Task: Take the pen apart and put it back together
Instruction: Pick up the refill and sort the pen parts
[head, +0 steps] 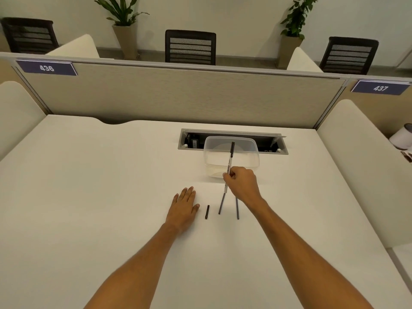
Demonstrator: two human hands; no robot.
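My right hand (242,181) grips a white pen barrel (230,161) with a black end, held slanted over the front of a clear plastic container (252,152). A thin dark refill (222,202) runs down from the barrel's lower end until its tip meets the table. A second thin dark rod (237,208) lies on the table just right of it, partly hidden under my wrist. A short black pen piece (207,211) lies left of the refill. My left hand (184,208) rests flat on the white table (111,197), fingers apart, holding nothing, just left of that short piece.
A cable tray opening (194,141) is cut into the desk behind the container. A beige partition (178,94) closes the far edge, with side dividers left and right. A white cylindrical object (402,137) stands on the neighbouring desk at right.
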